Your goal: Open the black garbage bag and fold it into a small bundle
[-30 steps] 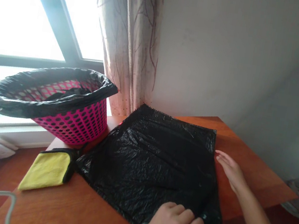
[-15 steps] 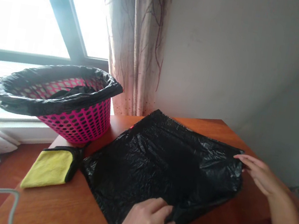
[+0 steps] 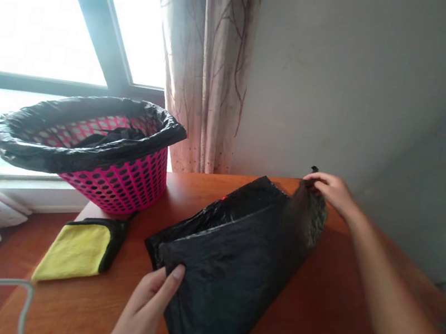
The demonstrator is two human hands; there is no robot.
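White-framed by glare, a tall window [image 3: 77,42] stands at our far left, and below it we see a pink, perforated plastic basket [image 3: 118,187], its rim wrapped in a shiny black plastic liner [image 3: 80,161]. Just in front of the basket we have a folded yellow cloth with black edging [image 3: 74,253], flat on the reddish-brown wooden table [image 3: 77,313]. Next comes our left hand [image 3: 150,302], pinching the near-left edge of a thin black plastic bag [image 3: 226,280] between thumb and fingers. Behind it hangs a pale curtain with a branch pattern [image 3: 208,74]. We have the bag over the middle of the table, its near layer folded over; farther right, our right hand [image 3: 331,192] pinches its gathered far corner with the fingertips.
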